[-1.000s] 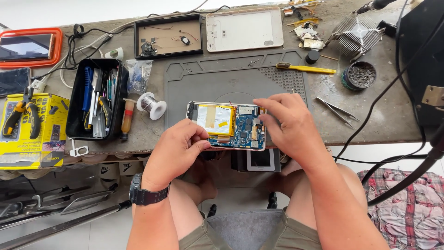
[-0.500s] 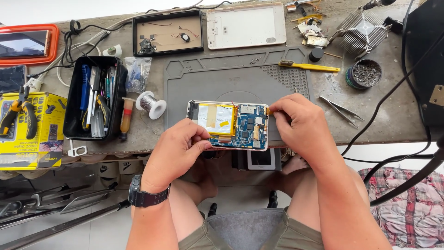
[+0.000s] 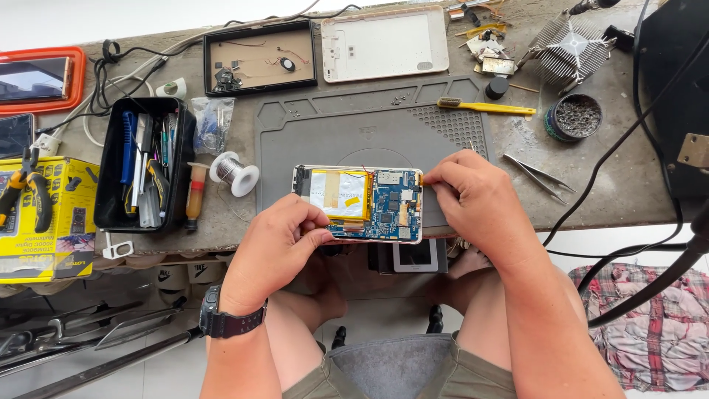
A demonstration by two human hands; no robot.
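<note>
An opened tablet (image 3: 360,202) lies back-side up at the near edge of a grey work mat (image 3: 369,129), showing a silver battery with yellow tape and a blue circuit board. My left hand (image 3: 277,247) grips its near left edge, thumb on the lower rim. My right hand (image 3: 476,203) pinches the right end of the tablet with fingertips on the frame. A black watch sits on my left wrist.
A black tool tray (image 3: 140,170), solder spool (image 3: 235,174), flux syringe (image 3: 196,196), yellow box with pliers (image 3: 40,210), white back cover (image 3: 384,44), black frame (image 3: 258,58), yellow brush (image 3: 487,108), tweezers (image 3: 535,175), tin (image 3: 574,116), heat sink (image 3: 572,46) and cables surround the mat.
My right hand slid from over the circuit board to the tablet's right end, uncovering the board. My left hand keeps its hold at the near left edge.
</note>
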